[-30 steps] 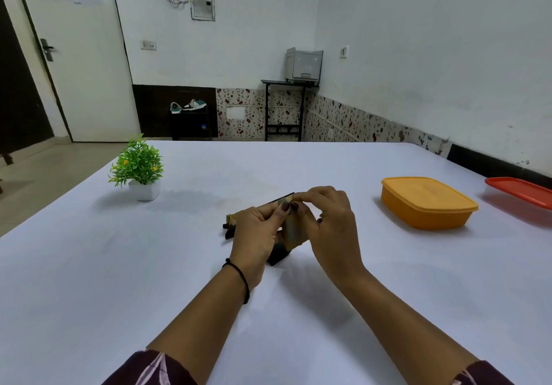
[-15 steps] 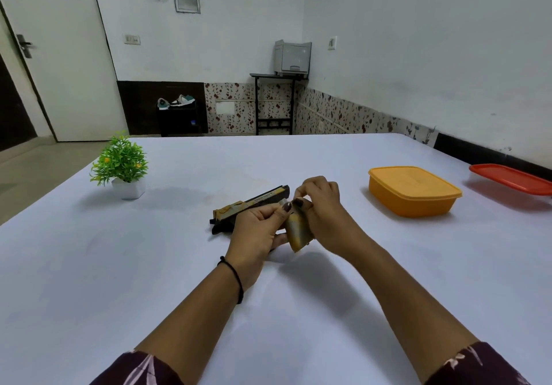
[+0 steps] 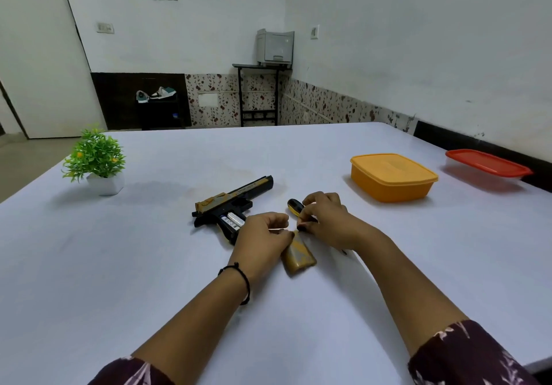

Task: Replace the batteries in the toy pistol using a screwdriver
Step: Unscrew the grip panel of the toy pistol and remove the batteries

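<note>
Tabletop (image 3: 143, 268) white, wide, seen from above the person's forearms. Toy pistol (image 3: 239, 195) lies flat on its side near the centre, black with a gold-brown slide, muzzle pointing away and to the right, grip toward the person. Grip is uncovered: two batteries (image 3: 232, 220) sit side by side in the open compartment. Battery cover (image 3: 299, 255), gold-brown, rests flat on the tabletop just right of the grip, between the two wrists. Left hand (image 3: 263, 238) sits beside the grip's lower end, fingers curled inward, thumb tip at the cover's far end; whether it pinches anything cannot be told. Black band (image 3: 244, 281) on the left wrist. Right hand (image 3: 328, 223) lies just right of the left, fingers curled down over the screwdriver (image 3: 294, 205), whose yellow-and-black handle pokes out past the fingertips toward the pistol; shaft mostly hidden under the palm. Potted plant (image 3: 95, 157) in a white pot stands well apart at the left edge. Orange lidded box (image 3: 391, 178) sits to the right, and a red-lidded container (image 3: 488, 164) beyond it by the wall. Dark patterned sleeves at the bottom of the view.
</note>
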